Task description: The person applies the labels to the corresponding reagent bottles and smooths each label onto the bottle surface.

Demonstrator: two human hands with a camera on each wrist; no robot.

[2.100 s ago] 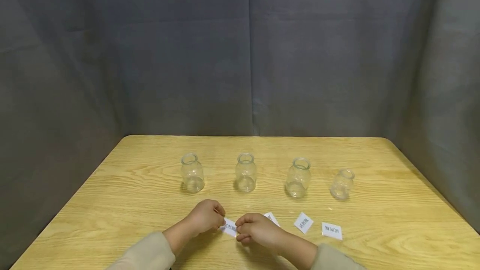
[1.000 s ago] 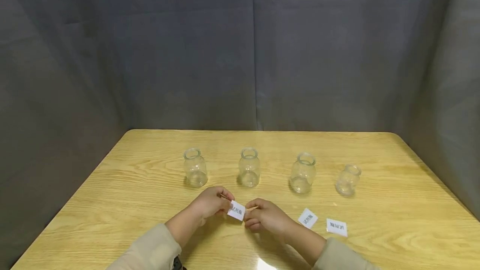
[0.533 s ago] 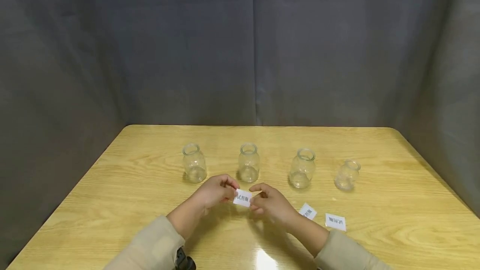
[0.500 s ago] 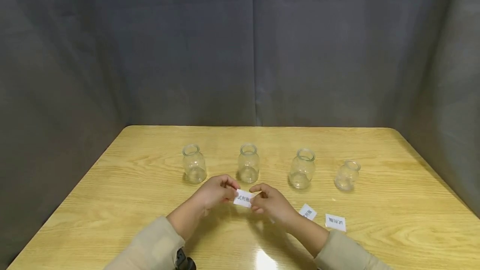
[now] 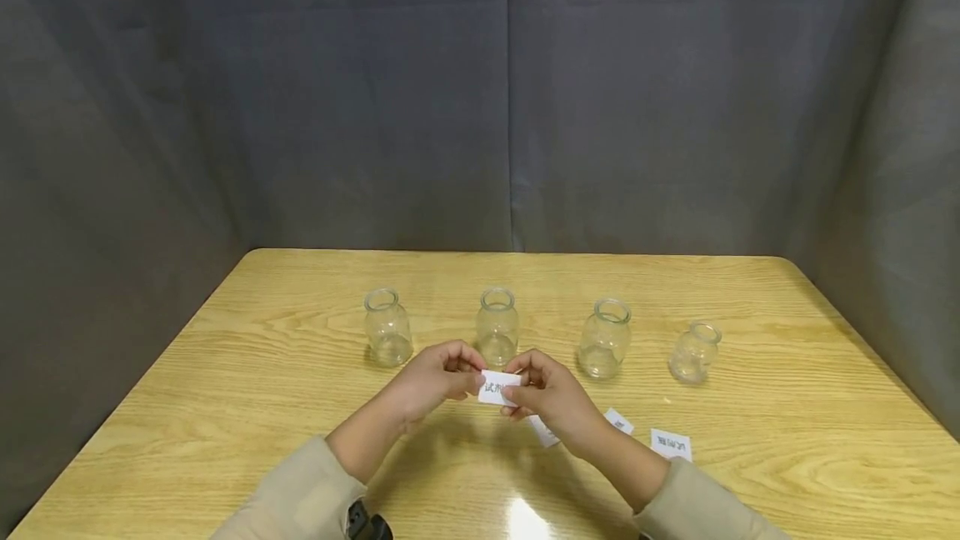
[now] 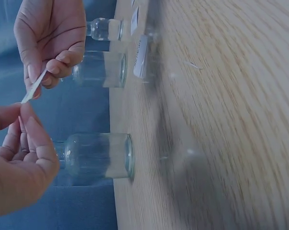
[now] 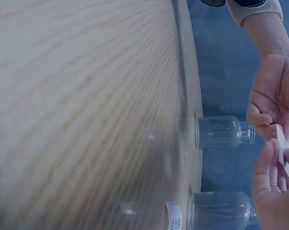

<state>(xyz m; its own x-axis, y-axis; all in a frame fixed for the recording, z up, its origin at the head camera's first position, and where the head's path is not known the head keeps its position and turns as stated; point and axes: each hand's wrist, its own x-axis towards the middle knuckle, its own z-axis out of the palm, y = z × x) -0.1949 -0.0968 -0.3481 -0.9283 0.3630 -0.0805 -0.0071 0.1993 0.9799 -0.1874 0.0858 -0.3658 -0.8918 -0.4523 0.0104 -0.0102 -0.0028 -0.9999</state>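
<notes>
A small white label (image 5: 495, 388) printed with dark characters is held up off the table. My left hand (image 5: 438, 380) pinches its left edge between thumb and index finger. At the other edge, my right hand (image 5: 557, 398) pinches it too, its thumb covering part of the print. Seen edge-on in the left wrist view, the label (image 6: 33, 89) spans both sets of fingertips. Below my right hand lies a second label (image 5: 543, 430), partly hidden. Another label (image 5: 618, 421) is partly covered by the right forearm, and a further one (image 5: 671, 443) lies beside the sleeve.
Several clear glass jars stand in a row behind the hands: one at left (image 5: 388, 332), one behind the fingers (image 5: 497, 332), one right of centre (image 5: 603, 347) and a smaller one (image 5: 694, 353) at far right. A thin sliver (image 6: 193, 65) lies on the wooden table (image 5: 247, 407).
Both hands have lifted the label up and away from me, slightly to the right. Its printed face has turned level. The label beneath my right hand has come into view.
</notes>
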